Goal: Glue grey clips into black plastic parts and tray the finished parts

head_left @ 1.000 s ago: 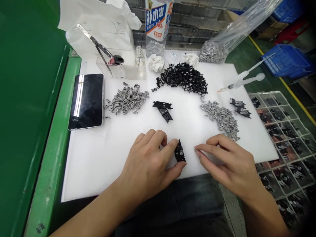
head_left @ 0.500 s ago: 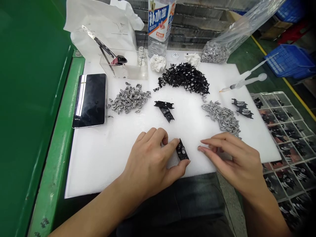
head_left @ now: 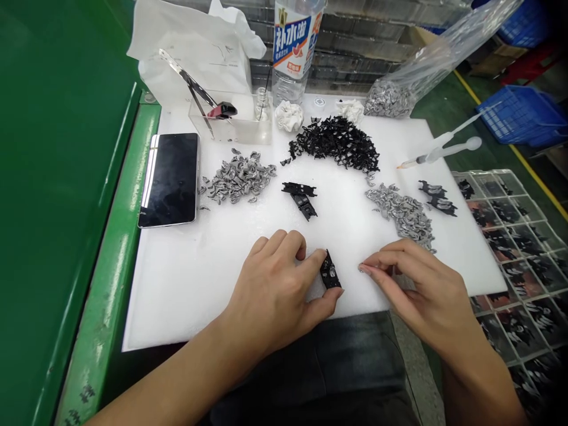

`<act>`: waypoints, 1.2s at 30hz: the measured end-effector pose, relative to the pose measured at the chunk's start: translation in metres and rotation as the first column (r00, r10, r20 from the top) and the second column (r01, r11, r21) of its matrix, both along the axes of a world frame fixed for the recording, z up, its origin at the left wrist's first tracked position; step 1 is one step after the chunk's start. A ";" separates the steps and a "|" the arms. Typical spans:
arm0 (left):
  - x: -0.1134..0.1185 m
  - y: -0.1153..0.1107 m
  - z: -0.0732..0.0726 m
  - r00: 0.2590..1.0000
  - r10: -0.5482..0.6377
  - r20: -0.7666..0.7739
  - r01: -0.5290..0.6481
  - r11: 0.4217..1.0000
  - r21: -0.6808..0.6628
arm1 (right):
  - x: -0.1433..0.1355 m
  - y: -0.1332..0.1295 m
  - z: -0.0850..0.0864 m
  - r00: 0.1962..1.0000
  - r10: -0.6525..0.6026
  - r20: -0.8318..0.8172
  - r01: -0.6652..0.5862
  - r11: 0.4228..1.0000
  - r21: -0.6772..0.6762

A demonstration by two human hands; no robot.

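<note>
My left hand [head_left: 284, 284] grips a small black plastic part [head_left: 330, 272] by its two ends, between forefinger and thumb, at the front of the white foam board [head_left: 186, 296]. To its right, my right hand [head_left: 417, 290] is closed in a pinch just above the board. Whatever lies between those fingertips is too small to make out. Two similar black plastic parts [head_left: 302, 198] lie crossed beyond my left hand. A heap of grey curved pieces [head_left: 402, 216] sits just beyond my right hand, and another grey heap [head_left: 239, 177] lies at the left.
Small black pieces [head_left: 337, 145] form a pile at the back. Around it stand a drink bottle [head_left: 293, 53], a clear tray with tweezers [head_left: 231, 130] and a bag of grey pieces [head_left: 390, 97]. A tablet [head_left: 171, 180] lies left, syringes [head_left: 437, 151] right. A compartment tray [head_left: 523, 248] adjoins the board.
My right thumb and forefinger have come together into a pinch. My left hand still grips the black plastic part. The whole view has shifted slightly.
</note>
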State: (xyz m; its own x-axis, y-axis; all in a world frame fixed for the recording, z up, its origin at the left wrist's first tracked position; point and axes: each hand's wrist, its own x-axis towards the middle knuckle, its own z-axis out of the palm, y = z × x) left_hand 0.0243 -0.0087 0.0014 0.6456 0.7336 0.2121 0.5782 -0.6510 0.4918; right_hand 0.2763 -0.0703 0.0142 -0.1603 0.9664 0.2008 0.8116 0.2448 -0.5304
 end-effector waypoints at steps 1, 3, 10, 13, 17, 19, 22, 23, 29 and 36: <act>0.000 0.000 0.000 1.000 0.000 -0.004 0.000 1.000 0.002 | 0.000 0.000 0.000 1.000 0.001 0.002 -0.001 1.000 0.007; 0.000 0.000 0.000 1.000 -0.001 -0.007 0.001 1.000 0.004 | 0.000 -0.001 0.000 1.000 0.017 0.013 -0.017 1.000 0.026; -0.001 0.000 -0.001 1.000 -0.005 -0.006 0.005 1.000 0.016 | -0.002 0.000 0.001 0.999 0.021 0.030 -0.022 0.999 0.046; -0.001 0.000 -0.002 1.000 -0.006 -0.001 0.006 1.000 0.021 | 0.001 0.001 0.001 0.998 0.036 0.043 -0.037 0.999 0.030; 0.000 0.000 -0.002 1.000 -0.003 -0.003 0.003 1.000 0.022 | -0.001 0.000 0.002 1.000 0.023 -0.006 -0.023 0.998 0.052; 0.000 0.001 -0.002 1.000 -0.007 -0.002 0.007 1.000 0.022 | -0.010 -0.001 0.002 0.997 -0.021 -0.078 0.028 0.995 0.091; 0.000 0.001 -0.002 1.000 -0.013 0.005 0.013 1.000 0.024 | -0.029 -0.002 0.001 0.996 0.003 -0.092 0.011 0.987 0.159; 0.000 0.001 -0.002 1.000 -0.011 0.007 0.011 1.000 0.025 | -0.035 -0.002 0.000 0.997 0.036 -0.072 -0.023 0.985 0.171; 0.000 0.000 -0.001 1.000 -0.008 0.004 0.008 0.999 0.034 | -0.046 0.002 -0.005 0.992 0.130 -0.001 -0.128 0.977 0.168; -0.001 0.001 -0.002 1.000 -0.014 -0.009 0.015 1.000 0.028 | -0.045 0.003 -0.008 0.990 0.138 0.037 -0.142 0.974 0.179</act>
